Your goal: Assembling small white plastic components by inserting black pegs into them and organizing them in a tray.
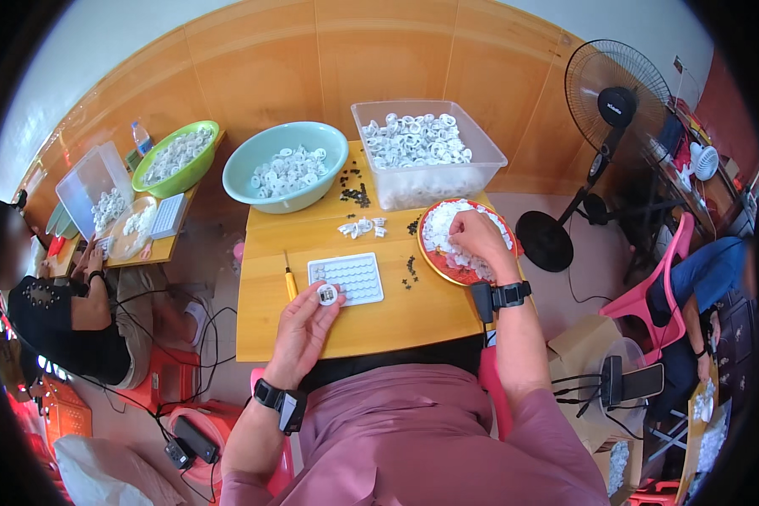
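Purple cloth shirt [413, 438] comes first, by the near edge of the yellow wooden bench [266, 337]. Beyond it, the left hand [304, 329], palm turned up, pinches a small round white piece [327, 294] by the near left corner of the white flat tray [371, 288]. Holding its rim softly and picking single bits should work best. At right, the right hand [481, 239] bends down, fingers bunched, at small white bits [441, 223] on the round red plate [449, 271]; I can't tell if it grips any.

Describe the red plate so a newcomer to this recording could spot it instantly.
On the central wooden table, go to the right edge, nearer than the clear plastic bin. There lies a round red plate heaped with small white pieces, the right hand over it. Its shallow shape and red colour set it apart from the bin and the pale blue bowl.
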Demonstrator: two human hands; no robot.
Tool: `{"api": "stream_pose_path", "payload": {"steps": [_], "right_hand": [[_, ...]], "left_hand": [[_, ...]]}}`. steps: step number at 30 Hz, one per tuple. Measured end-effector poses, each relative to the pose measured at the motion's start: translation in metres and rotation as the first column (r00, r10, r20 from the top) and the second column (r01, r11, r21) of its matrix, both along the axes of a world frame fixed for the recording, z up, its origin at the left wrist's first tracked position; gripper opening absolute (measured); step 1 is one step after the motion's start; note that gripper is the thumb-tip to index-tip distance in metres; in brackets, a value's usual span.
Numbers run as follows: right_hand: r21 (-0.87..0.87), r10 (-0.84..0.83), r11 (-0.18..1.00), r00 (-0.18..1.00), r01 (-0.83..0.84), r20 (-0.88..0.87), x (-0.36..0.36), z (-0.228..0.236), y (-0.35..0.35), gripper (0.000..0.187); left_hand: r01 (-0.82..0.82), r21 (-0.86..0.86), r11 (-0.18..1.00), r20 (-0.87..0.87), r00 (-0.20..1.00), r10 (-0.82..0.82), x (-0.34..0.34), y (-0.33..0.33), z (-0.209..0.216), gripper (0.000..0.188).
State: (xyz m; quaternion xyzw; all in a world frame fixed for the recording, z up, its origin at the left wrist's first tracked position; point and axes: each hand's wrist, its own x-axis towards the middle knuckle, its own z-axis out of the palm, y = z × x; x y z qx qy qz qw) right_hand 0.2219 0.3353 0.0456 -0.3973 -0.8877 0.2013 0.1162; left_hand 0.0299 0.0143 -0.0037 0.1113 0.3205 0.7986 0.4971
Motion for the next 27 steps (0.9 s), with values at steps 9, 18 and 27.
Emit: {"api": "stream_pose_path", "payload": {"steps": [9,18,27], "right_hand": [[-0.048,0.072,0.995,0.951,-0.09,-0.299,-0.014,0.003,-0.005,0.013],[-0.386,0.232,0.709,0.712,-0.591,-0.663,-0.07,0.014,-0.114,0.013],[-0.498,0.191,0.601,0.717,-0.625,-0.67,-0.081,-0.001,-0.164,0.015]], "left_hand": [[0.002,0.087,0.996,0.098,0.995,-0.011,-0.005,-0.001,-0.001,0.033],[0.073,0.052,0.996,0.105,0.991,-0.078,0.001,-0.005,0.01,0.035],[0.099,0.076,0.992,0.077,0.991,-0.105,0.004,-0.002,0.006,0.033]]}}
